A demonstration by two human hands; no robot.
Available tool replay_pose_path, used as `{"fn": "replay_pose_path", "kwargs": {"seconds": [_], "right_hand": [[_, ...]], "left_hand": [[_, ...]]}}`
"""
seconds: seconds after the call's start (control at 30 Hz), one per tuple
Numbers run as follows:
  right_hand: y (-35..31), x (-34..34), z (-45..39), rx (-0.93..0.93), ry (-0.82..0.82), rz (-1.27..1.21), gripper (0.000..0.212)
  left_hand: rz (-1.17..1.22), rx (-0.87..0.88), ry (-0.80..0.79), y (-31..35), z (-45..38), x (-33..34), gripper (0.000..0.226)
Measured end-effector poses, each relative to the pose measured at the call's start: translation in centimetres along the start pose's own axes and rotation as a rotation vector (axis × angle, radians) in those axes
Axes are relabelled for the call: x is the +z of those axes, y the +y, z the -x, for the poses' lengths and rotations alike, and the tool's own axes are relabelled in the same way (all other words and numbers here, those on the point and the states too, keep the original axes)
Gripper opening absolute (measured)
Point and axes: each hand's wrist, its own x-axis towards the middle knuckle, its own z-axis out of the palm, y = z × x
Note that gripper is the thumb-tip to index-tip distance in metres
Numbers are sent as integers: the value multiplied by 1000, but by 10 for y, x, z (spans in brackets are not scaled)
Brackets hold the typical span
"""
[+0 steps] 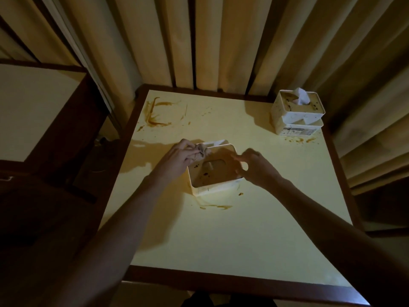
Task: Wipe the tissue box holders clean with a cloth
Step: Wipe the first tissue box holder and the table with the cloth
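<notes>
the near part of the cream-topped bench (232, 240) with its dark wooden edge is bare apart from the 2 forearms that reach in over it. a thin brown smear (218, 207) lies on the bench just in front of the near tissue box holder (213, 171), and a small brown drop sits beside the holder's front right corner.

that holder stands about mid-bench, a white box with a tan lid, a rounded slot in the middle and dark spots on top. the right hand (254, 168) grips its right edge, thumb and fingers curled round the rim. the left hand (182, 157) is at the far left corner, its fingers bunched tight around a crumpled cloth (202, 150) that touches the lid there. a pale strip shows just behind the cloth; in this dim light i cannot tell whether it is tissue or part of the holder.

farther off, a larger brown stain (158, 114) marks the far left corner of the bench. in the far right corner, well apart from the hands, 2 more stained tissue box holders (297, 114) stand stacked, with a white tissue (301, 97) sticking up from the upper one and brown spatter on the bench in front of them. beige curtains (210, 41) hang behind the bench.
</notes>
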Motion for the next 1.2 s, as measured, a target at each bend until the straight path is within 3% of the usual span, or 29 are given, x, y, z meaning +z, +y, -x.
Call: {"fn": "replay_pose_path", "kwargs": {"seconds": [0.1, 0.17, 0.37, 0.5, 0.8, 1.03, 1.2], "right_hand": [[-5, -6, -6, -119, -86, 109, 62], [-5, -8, -12, -89, -174, 110, 62], [-3, -10, -24, -27, -285, 249, 67], [-3, -10, -28, -2, -294, 246, 64], [-7, -14, -27, 1, -333, 192, 60], [-15, -18, -26, -21, -290, 209, 61], [-20, -18, -33, -47, -18, 183, 37]], "left_hand": [[-31, -98, 24, 5, 4, 3, 57], [-7, -121, 42, 8, 6, 4, 61], [54, -95, 30, 20, 30, 9, 36], [90, -64, -70, 29, 59, 25, 19], [-3, -76, -41, 28, 43, 8, 23], [-88, -139, 40, 12, 2, -1, 34], [-17, -204, 134, 14, 17, 10, 38]]}}
